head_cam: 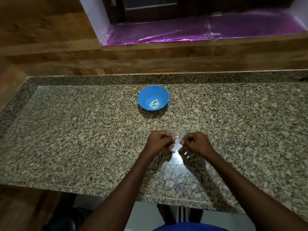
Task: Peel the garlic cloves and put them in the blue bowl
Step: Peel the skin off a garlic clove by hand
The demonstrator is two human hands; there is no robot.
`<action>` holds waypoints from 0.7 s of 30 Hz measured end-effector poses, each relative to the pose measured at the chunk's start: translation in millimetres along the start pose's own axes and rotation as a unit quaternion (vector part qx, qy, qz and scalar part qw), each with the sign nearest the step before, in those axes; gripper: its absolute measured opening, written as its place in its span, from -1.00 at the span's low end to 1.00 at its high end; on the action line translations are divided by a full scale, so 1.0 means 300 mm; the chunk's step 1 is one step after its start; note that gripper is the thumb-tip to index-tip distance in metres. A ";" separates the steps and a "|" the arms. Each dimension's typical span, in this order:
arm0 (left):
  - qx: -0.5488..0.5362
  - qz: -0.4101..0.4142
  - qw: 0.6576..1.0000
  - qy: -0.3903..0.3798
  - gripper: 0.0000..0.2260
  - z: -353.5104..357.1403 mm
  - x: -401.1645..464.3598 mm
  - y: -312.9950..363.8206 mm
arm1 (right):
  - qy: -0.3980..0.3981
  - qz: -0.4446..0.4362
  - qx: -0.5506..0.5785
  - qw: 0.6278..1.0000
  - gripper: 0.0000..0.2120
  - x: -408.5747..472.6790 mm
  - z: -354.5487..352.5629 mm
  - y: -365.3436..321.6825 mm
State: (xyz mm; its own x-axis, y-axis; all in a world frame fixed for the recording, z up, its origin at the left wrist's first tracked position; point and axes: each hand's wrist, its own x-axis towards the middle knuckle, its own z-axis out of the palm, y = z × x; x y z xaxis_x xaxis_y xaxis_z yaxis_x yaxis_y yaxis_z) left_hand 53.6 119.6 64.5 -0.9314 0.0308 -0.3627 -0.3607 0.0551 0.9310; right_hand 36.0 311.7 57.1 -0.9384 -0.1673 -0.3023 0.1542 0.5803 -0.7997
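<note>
Two hands, left (160,141) and right (195,142), curl near each other over speckled granite counter (83,139); what they pinch is unclear.

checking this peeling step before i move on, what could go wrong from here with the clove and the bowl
1. The left hand pinches a small pale garlic clove only at its fingertips; it could slip onto the speckled granite counter, where it would be hard to spot.
2. The blue bowl sits well beyond both hands, so a tossed clove might miss.
3. Pale bits near the right hand may be peel and could get carried into the bowl.
</note>
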 end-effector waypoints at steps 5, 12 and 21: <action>-0.002 -0.002 1.000 0.005 -0.78 -0.005 -0.003 0.001 | 0.016 -0.015 -0.058 0.998 -0.91 0.017 0.033 0.013; 0.068 0.038 0.997 0.007 -0.88 -0.028 0.007 -0.001 | 0.052 -0.052 -0.016 0.997 -0.88 -0.010 0.020 -0.032; 0.135 0.054 0.989 -0.015 -0.89 -0.026 0.008 0.012 | 0.046 -0.086 -0.032 0.995 -0.84 -0.011 0.029 -0.056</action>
State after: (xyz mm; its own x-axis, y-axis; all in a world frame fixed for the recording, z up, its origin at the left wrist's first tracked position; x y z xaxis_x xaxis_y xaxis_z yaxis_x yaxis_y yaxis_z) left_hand 49.8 112.3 67.4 -0.9602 0.0812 -0.2672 -0.2297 0.3148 0.9210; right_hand 39.1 295.6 67.0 -0.9741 -0.1966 -0.1121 -0.0288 0.5989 -0.8003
